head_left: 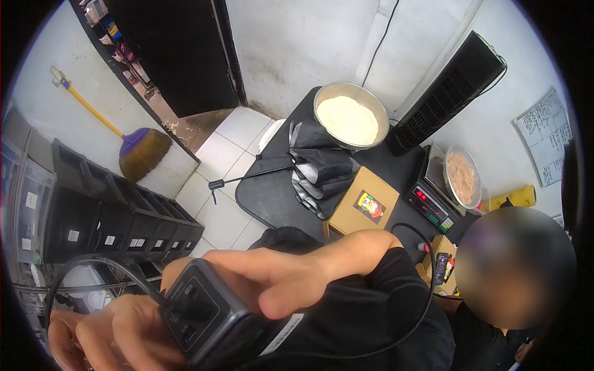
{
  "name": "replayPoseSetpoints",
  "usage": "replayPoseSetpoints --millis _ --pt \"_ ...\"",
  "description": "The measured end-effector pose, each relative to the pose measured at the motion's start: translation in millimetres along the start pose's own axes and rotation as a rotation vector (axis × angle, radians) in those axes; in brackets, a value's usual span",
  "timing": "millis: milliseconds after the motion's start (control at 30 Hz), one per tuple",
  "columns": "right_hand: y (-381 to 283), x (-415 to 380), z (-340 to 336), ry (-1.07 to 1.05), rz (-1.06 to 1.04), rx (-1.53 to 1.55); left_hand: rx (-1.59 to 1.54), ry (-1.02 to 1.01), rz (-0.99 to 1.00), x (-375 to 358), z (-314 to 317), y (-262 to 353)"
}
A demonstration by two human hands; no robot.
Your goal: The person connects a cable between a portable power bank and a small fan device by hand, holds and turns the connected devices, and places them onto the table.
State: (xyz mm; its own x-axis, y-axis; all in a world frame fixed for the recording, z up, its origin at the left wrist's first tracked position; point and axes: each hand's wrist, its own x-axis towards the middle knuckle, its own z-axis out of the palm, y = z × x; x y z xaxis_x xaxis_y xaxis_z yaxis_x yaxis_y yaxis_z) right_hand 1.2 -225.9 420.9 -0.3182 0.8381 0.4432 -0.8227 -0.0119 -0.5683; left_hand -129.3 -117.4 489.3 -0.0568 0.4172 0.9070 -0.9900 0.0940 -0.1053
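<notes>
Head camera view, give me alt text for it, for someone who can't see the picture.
Two bare hands hold a dark power adapter close to the camera: the right hand grips it from above, the left hand is by its plugged-in black cable. Beyond is a black table with a bowl of white powder, a cardboard box and a digital scale.

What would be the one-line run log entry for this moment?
right hand: grips power adapter | left hand: at its cable plug | nearby: seated person
</notes>
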Motion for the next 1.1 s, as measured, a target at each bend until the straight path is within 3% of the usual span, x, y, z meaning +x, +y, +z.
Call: replayPoseSetpoints --millis 133,233,333,433,533,800,933,1000,1100 --pt "5 4 -4 -0.005 -0.204 -0.275 -0.054 -0.038 -0.012 -2 -6 4" --pt "4 4 -2 0.005 -0.206 -0.272 0.018 -0.008 -0.071 -1 4 -3" --pt "1 1 0 -0.021 -0.027 0.047 -0.021 0.026 -0.052 0 1 -1" --pt "-2 1 -1 0.01 0.059 0.005 -0.151 -0.116 -0.183 4 -21 22" --pt "4 5 -4 0.011 -0.184 -0.295 -0.194 -0.138 -0.245 4 -24 30" --pt "5 6 -5 0.004 -0.199 -0.305 0.01 -0.085 -0.034 1 3 -13" --pt "3 7 -3 0.013 -0.237 -0.33 -0.159 -0.154 -0.227 6 -18 20" --pt "3 5 -4 0.012 -0.187 -0.298 -0.119 -0.137 -0.084 5 -13 6" --pt "4 5 -6 0.016 -0.181 -0.291 -0.135 -0.115 -0.138 5 -16 17"
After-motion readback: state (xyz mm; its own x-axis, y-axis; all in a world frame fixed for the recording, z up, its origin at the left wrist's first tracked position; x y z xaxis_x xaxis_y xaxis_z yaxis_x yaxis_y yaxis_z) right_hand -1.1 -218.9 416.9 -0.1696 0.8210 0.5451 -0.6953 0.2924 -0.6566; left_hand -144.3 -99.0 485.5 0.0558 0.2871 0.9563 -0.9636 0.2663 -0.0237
